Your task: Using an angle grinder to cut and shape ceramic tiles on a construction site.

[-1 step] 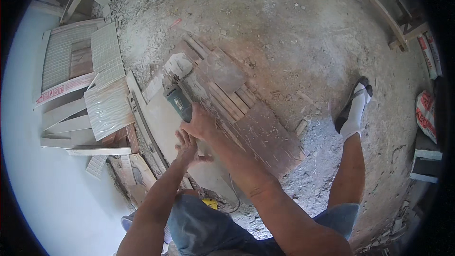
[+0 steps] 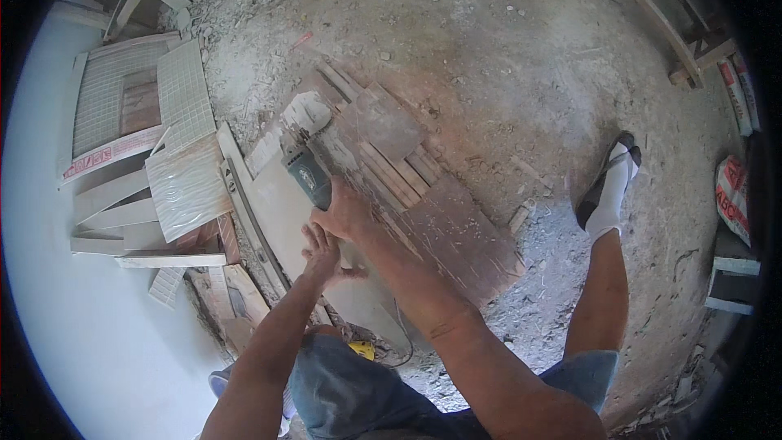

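Note:
My right hand (image 2: 345,210) is wrapped around the rear body of a dark green angle grinder (image 2: 309,178). The grinder's head points away from me, over the far end of a long pale tile (image 2: 277,208); its disc cannot be made out. Just nearer to me, my left hand (image 2: 323,257) is open on the same tile, thumb stretched to the right and fingers apart, close beside the right wrist. White dust (image 2: 308,112) coats the surface beyond the grinder's head. A cord (image 2: 402,327) runs down by my knee.
Brown boards (image 2: 460,232) and wooden strips (image 2: 394,171) lie right of the tile. A long straight bar (image 2: 252,224) runs along its left. Cut tiles (image 2: 183,85) lean at the white wall (image 2: 98,318). Red-and-white bags (image 2: 733,195) stand far right. Rubble covers the floor (image 2: 505,57).

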`<action>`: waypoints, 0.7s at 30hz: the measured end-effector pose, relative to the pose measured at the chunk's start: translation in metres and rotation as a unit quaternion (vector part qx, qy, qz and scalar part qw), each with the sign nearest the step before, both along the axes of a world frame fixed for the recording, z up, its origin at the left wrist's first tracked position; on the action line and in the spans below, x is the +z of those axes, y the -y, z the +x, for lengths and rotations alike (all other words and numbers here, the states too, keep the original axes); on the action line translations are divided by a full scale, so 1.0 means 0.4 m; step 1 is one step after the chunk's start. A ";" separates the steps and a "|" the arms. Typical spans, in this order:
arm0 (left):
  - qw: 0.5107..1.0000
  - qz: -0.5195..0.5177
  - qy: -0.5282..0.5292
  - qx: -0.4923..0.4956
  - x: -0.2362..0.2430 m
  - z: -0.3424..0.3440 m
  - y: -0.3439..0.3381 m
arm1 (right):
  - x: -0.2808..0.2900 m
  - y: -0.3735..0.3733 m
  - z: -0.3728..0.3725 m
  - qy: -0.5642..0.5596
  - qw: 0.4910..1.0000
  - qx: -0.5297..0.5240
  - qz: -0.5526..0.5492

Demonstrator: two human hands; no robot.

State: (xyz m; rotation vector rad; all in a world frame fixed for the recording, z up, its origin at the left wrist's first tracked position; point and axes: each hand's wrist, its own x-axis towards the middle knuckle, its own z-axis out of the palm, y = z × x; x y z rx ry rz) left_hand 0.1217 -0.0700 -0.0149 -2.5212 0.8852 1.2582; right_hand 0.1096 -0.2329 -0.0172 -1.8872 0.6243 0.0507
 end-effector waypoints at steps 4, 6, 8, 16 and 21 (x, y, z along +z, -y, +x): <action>1.000 -0.015 0.001 0.019 0.007 0.008 -0.022 | 0.022 0.018 -0.007 -0.025 0.995 0.027 0.095; 1.000 -0.018 0.013 0.018 0.021 0.015 -0.024 | 0.009 0.000 -0.036 0.047 0.991 -0.064 0.107; 0.999 -0.026 -0.001 -0.032 0.019 0.036 -0.023 | -0.051 -0.034 -0.048 0.117 0.982 -0.117 0.094; 0.952 -0.200 0.209 0.102 0.025 0.316 0.058 | -0.093 -0.066 -0.066 0.140 0.968 -0.199 0.056; 0.913 -0.307 0.240 0.120 -0.035 0.477 0.220 | -0.090 -0.088 -0.061 0.120 0.966 -0.224 0.048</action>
